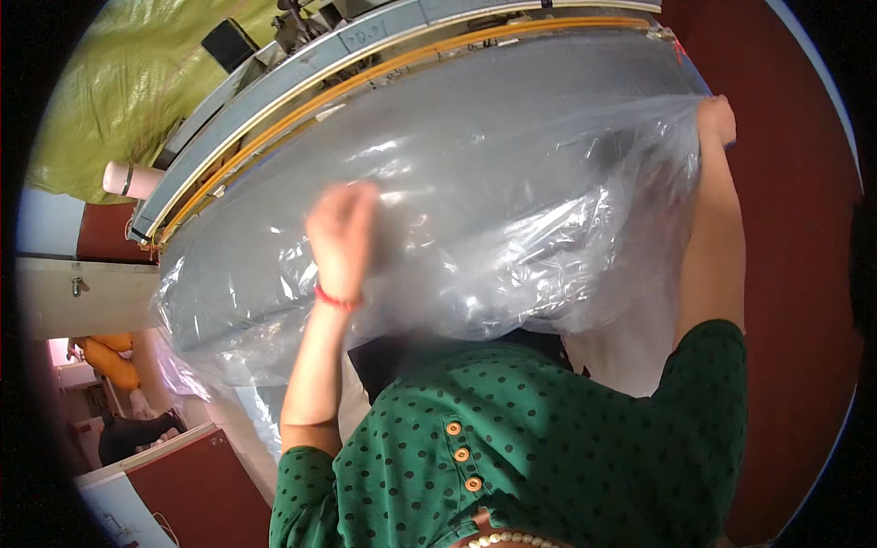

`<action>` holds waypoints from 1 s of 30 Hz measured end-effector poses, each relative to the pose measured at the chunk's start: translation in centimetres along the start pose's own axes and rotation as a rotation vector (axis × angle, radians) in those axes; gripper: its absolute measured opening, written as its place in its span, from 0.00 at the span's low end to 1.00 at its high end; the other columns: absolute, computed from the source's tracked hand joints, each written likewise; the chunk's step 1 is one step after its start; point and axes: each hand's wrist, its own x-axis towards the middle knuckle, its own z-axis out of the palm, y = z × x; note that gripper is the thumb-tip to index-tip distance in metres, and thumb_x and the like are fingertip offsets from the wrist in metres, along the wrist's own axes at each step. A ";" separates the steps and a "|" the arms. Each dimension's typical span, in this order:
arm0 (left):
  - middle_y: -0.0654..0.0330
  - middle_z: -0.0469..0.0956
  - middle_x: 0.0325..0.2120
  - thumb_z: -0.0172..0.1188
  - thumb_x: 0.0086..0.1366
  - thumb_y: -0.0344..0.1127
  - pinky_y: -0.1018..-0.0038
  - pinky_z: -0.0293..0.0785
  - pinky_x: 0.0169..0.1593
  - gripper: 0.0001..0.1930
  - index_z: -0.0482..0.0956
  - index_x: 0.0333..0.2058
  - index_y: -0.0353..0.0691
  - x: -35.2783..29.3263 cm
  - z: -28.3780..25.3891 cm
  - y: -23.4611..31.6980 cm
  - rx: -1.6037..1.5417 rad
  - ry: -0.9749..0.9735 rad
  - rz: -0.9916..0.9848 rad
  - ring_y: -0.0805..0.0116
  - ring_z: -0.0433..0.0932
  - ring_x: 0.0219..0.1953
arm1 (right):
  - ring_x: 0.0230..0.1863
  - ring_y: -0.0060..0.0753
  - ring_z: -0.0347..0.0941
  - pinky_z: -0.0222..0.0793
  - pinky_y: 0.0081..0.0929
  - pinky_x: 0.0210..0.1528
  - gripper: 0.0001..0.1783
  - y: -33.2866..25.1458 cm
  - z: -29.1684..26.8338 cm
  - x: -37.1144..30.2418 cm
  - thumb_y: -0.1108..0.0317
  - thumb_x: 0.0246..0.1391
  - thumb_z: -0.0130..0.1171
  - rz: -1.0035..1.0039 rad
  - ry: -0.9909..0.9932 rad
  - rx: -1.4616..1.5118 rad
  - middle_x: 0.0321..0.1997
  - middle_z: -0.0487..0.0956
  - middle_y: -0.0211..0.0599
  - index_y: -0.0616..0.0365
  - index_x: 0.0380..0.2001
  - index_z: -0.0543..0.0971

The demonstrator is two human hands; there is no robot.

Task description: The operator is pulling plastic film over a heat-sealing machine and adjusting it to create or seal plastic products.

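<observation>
A clear plastic sheet [539, 247] lies below and between both hands' fingers, over a grey tabletop [548, 57]; most looks spread, while bunched folds below the right fingers seem left to flatten. Beyond the fingers runs an orange strip [498, 33]. The right hand [717, 121] pinches the sheet's edge; the left hand [342, 228] blurs, its grip impossible to tell. Below those fingers sits a red bracelet [336, 299].

The left forearm [315, 379] reaches forward, the left hand [341, 228] blurred, its fingers perhaps loosely curled; the right forearm [714, 237] stretches farther out, the right hand [717, 121] bunched tight.
</observation>
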 end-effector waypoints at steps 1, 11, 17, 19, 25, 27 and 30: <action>0.57 0.73 0.24 0.54 0.54 0.31 0.74 0.66 0.32 0.05 0.75 0.25 0.35 1.7 -0.7 -0.4 0.131 0.013 0.099 0.63 0.72 0.28 | 0.42 0.46 0.72 0.67 0.40 0.41 0.19 -0.5 -0.3 -0.4 0.53 0.46 0.49 0.013 -0.006 0.066 0.39 0.76 0.44 0.54 0.37 0.74; 0.57 0.74 0.21 0.59 0.50 0.38 0.66 0.68 0.29 0.08 0.75 0.22 0.40 7.3 2.4 -4.3 0.495 0.132 0.235 0.57 0.74 0.26 | 0.30 0.21 0.70 0.65 0.18 0.36 0.14 6.4 0.0 2.6 0.61 0.44 0.62 -0.008 0.092 1.123 0.29 0.77 0.31 0.62 0.28 0.78; 0.56 0.73 0.22 0.56 0.53 0.34 0.71 0.68 0.33 0.06 0.74 0.27 0.37 9.2 1.8 -6.7 0.305 0.232 0.556 0.60 0.72 0.26 | 0.29 0.20 0.70 0.66 0.18 0.34 0.12 5.3 -3.7 2.9 0.65 0.47 0.59 0.064 0.088 1.273 0.29 0.77 0.31 0.64 0.30 0.77; 0.59 0.73 0.24 0.50 0.57 0.33 0.74 0.67 0.35 0.08 0.74 0.25 0.35 9.2 0.5 -6.2 -0.250 0.209 0.113 0.70 0.71 0.27 | 0.29 0.21 0.70 0.66 0.20 0.33 0.10 2.4 -5.3 1.5 0.67 0.51 0.52 0.058 -0.047 1.467 0.28 0.76 0.31 0.63 0.31 0.76; 0.60 0.71 0.21 0.47 0.57 0.34 0.73 0.66 0.33 0.10 0.71 0.23 0.34 13.9 -8.4 -14.6 0.195 0.683 0.095 0.71 0.68 0.25 | 0.32 0.34 0.70 0.65 0.31 0.39 0.11 -10.7 -1.5 -6.9 0.61 0.51 0.52 -0.499 0.078 0.875 0.27 0.74 0.40 0.58 0.28 0.73; 0.61 0.70 0.21 0.48 0.56 0.33 0.74 0.65 0.32 0.09 0.70 0.24 0.33 14.8 -10.4 -17.1 0.003 0.778 -0.087 0.72 0.67 0.25 | 0.26 0.29 0.69 0.65 0.27 0.32 0.10 -14.8 1.7 -9.1 0.62 0.50 0.53 -0.517 -0.094 1.007 0.23 0.74 0.37 0.59 0.27 0.72; 0.65 0.69 0.18 0.48 0.57 0.34 0.78 0.64 0.28 0.10 0.70 0.23 0.33 15.6 -14.2 -20.4 -0.096 0.853 -0.015 0.76 0.64 0.22 | 0.20 0.21 0.66 0.64 0.21 0.25 0.10 -20.5 3.5 -11.1 0.64 0.49 0.55 -0.454 -0.297 1.344 0.18 0.73 0.32 0.60 0.26 0.72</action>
